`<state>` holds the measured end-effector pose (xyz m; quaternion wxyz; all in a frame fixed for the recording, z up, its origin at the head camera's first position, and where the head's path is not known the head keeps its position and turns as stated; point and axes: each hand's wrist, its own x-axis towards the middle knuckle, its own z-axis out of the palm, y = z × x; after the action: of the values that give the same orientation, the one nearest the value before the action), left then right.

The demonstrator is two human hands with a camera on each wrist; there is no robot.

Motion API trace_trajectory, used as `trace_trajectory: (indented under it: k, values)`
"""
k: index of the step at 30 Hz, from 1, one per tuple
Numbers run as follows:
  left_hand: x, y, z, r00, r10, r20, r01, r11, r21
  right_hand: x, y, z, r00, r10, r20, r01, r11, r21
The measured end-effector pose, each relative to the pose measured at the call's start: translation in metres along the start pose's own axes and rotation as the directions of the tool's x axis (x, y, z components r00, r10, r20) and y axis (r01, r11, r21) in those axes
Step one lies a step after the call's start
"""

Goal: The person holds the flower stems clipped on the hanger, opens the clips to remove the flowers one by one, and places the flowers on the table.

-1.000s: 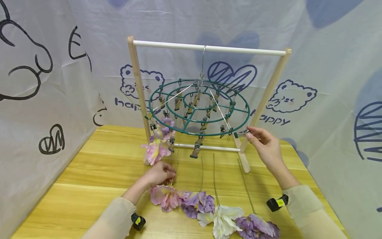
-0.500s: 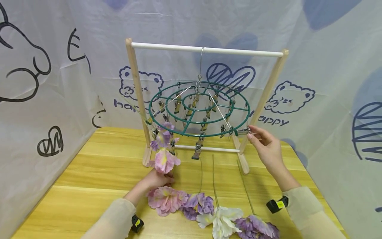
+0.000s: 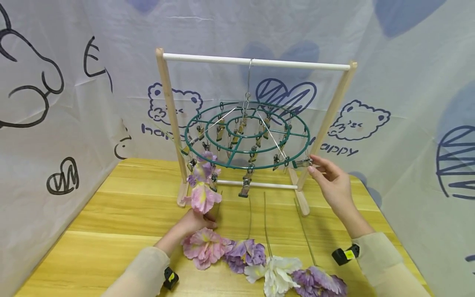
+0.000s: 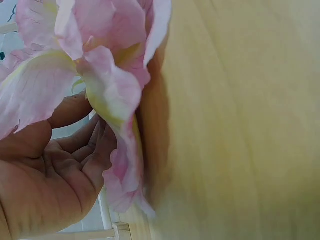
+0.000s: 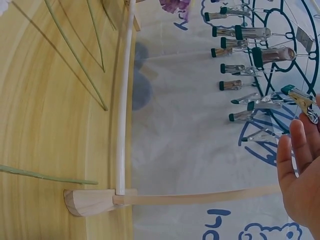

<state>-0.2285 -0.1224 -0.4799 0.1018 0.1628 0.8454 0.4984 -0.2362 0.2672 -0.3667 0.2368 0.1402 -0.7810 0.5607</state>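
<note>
My left hand (image 3: 194,222) is low over the table, its thumb and fingers pinching the artificial pink flower (image 3: 206,248) just behind its bloom; petals (image 4: 112,82) hide part of the grip in the left wrist view. With thumb and fingertips my right hand (image 3: 331,181) holds a metal clip (image 3: 302,163) at the right rim of the round green hanger (image 3: 231,156). The same clip (image 5: 302,102) shows at the fingertips in the right wrist view. A purple flower (image 3: 203,171) and a pale pink flower (image 3: 203,198) hang at the hanger's left, right above my left hand.
The hanger hangs by its hook from a white bar (image 3: 297,63) on a wooden stand (image 3: 335,107). Several more clips dangle below its rings. A purple flower (image 3: 245,255), a white flower (image 3: 276,274) and another purple flower (image 3: 320,282) lie along the table (image 3: 111,214), stems pointing away.
The flowers hanging at the left have swung right and slightly down, now overlapping my left hand. That hand has shifted slightly down beside the pink flower. My right hand stays at the clip.
</note>
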Motion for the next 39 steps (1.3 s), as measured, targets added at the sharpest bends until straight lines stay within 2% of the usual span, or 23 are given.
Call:
trace_trajectory:
  k: [10,13,20,24,26,32,34,39]
  values:
    - [-0.005,0.000,-0.001,0.999,-0.035,-0.037,0.038,0.994,0.098,-0.003,-0.003,-0.001,1.000,0.000,0.006,0.000,1.000,0.001]
    - [-0.008,0.001,-0.003,0.997,-0.050,-0.055,0.055,0.994,0.097,-0.005,-0.005,-0.002,1.000,0.010,0.002,-0.010,1.000,0.000]
    - [-0.020,0.004,-0.013,0.991,-0.068,-0.115,0.083,0.987,0.140,-0.009,-0.018,0.002,0.996,0.017,-0.086,-0.010,0.996,0.087]
    - [-0.030,0.006,-0.021,0.980,-0.115,-0.161,0.127,0.989,0.069,-0.014,-0.031,0.005,0.990,-0.031,-0.139,0.053,0.987,0.155]
    - [-0.036,0.006,-0.026,0.974,-0.146,-0.173,0.149,0.989,0.004,-0.016,-0.038,0.007,0.987,-0.063,-0.147,0.087,0.982,0.167]
    - [-0.052,0.010,-0.043,0.957,-0.171,-0.234,0.157,0.985,-0.075,-0.023,-0.058,0.013,0.973,-0.179,-0.143,0.203,0.963,0.179]
    - [-0.056,0.014,-0.048,0.949,-0.168,-0.268,0.151,0.985,-0.082,-0.024,-0.063,0.016,0.960,-0.241,-0.145,0.267,0.942,0.203]
    - [-0.062,0.023,-0.059,0.923,-0.160,-0.350,0.128,0.985,-0.113,-0.027,-0.075,0.029,0.910,-0.390,-0.138,0.414,0.861,0.296]
